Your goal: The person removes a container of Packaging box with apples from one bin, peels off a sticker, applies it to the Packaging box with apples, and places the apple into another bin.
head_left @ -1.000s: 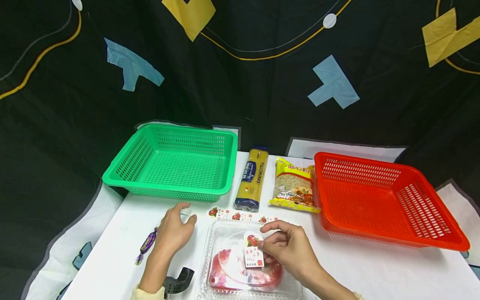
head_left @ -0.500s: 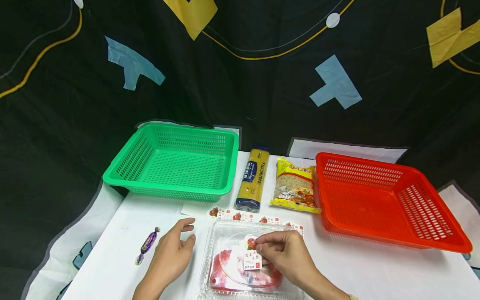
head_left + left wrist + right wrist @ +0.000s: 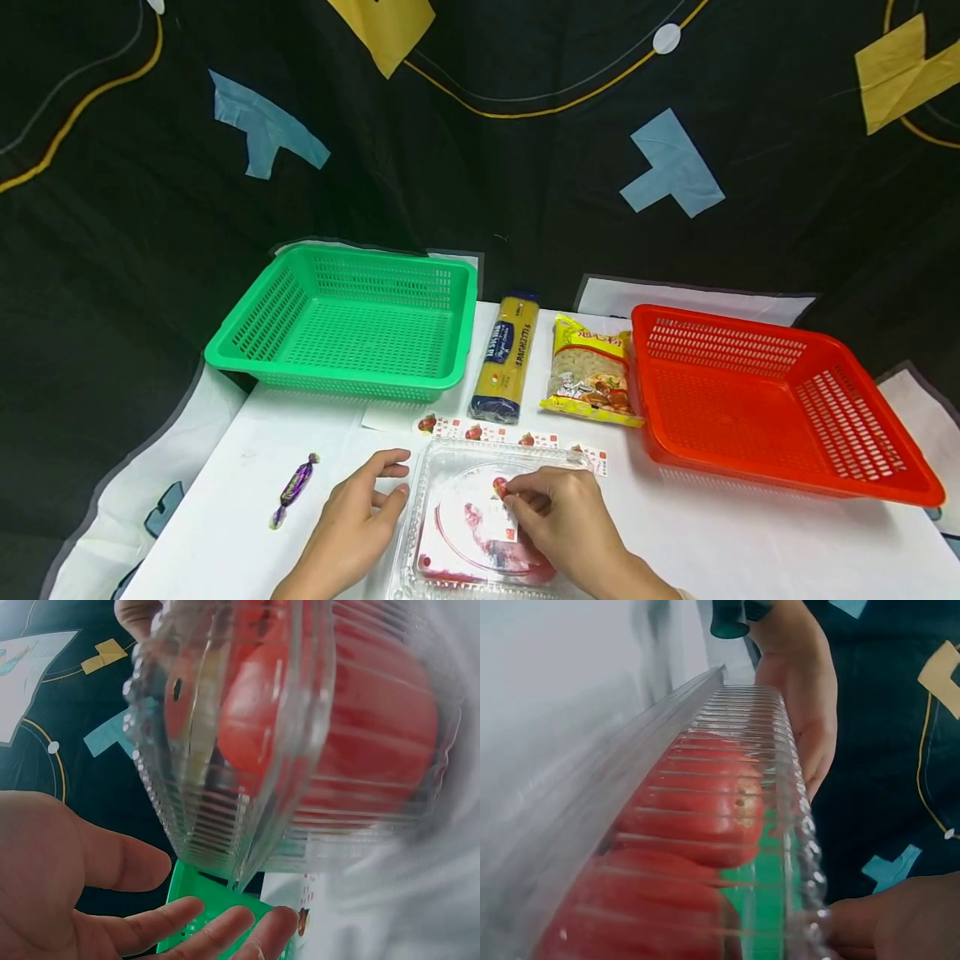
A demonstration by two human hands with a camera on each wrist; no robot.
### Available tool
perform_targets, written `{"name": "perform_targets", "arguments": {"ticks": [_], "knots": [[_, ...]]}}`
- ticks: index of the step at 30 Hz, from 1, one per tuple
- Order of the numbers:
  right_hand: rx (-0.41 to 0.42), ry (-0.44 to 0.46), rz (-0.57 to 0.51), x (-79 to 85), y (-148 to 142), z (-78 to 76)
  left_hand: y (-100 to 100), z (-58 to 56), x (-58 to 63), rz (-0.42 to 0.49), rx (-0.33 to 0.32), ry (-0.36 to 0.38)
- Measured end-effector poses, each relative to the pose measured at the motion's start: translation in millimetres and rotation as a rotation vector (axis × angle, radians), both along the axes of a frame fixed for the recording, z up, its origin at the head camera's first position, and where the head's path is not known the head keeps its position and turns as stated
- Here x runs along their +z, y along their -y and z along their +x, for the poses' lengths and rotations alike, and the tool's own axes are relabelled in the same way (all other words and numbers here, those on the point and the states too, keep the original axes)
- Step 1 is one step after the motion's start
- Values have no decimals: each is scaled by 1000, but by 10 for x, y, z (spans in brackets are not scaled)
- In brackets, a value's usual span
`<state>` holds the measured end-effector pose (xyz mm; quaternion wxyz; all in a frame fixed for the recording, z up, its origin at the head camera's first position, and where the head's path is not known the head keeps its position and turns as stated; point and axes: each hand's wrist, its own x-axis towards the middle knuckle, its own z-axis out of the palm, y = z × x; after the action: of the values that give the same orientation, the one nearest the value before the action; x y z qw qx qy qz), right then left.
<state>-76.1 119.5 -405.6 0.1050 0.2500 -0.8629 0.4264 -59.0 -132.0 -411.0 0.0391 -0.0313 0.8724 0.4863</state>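
A clear plastic clamshell box [image 3: 411, 560] with red tomatoes [image 3: 697, 799] inside sits at the front middle of the table. My right hand [image 3: 566, 521] pinches the upper edge of a white sticker label [image 3: 500, 523] with a red fruit picture, close over the lid. Part of the label is behind the fingers. Beside the box's left edge is my left hand [image 3: 358, 518], fingers loosely spread and holding nothing. In the left wrist view its fingertips are near a corner of the box. A strip of similar stickers [image 3: 495, 433] lies just behind the box.
At the back left stands a green basket [image 3: 337, 387], and a red basket [image 3: 750, 481] stands at the right. Between them lie a spaghetti pack [image 3: 504, 358] and a yellow pasta bag [image 3: 589, 367]. A purple wrapped candy [image 3: 294, 492] lies at the left.
My left hand has come away from the paper end of the sticker strip, toward me and up to the box's left side. My right hand has lowered the label slightly over the lid.
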Motion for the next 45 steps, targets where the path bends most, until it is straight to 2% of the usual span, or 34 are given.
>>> {"name": "perform_targets", "arguments": {"ticks": [5, 14, 20, 26, 29, 34, 38, 42, 45], "knots": [[-13, -71, 103, 16, 29, 11, -40, 3, -10, -1, -11, -11], [-40, -50, 230, 22, 11, -11, -81, 10, -41, 9, -40, -41], [-12, -53, 382, 57, -37, -23, -87, 35, -77, 18, -110, -8], [37, -38, 596, 80, -94, -2, -92, 41, -103, -8, -184, -44], [59, -53, 646, 60, -113, -6, -83, 39, -100, -13, -208, -58], [64, -114, 598, 26, -125, -42, -40, 43, -71, -30, -234, -38], [56, -163, 519, 0, -112, -63, -16, 30, -63, 12, -264, -8], [57, -207, 517, -44, -91, -56, -4, 19, -72, 53, -283, 15], [59, -203, 500, -51, -112, -51, 3, 16, -78, 81, -290, 41]]}}
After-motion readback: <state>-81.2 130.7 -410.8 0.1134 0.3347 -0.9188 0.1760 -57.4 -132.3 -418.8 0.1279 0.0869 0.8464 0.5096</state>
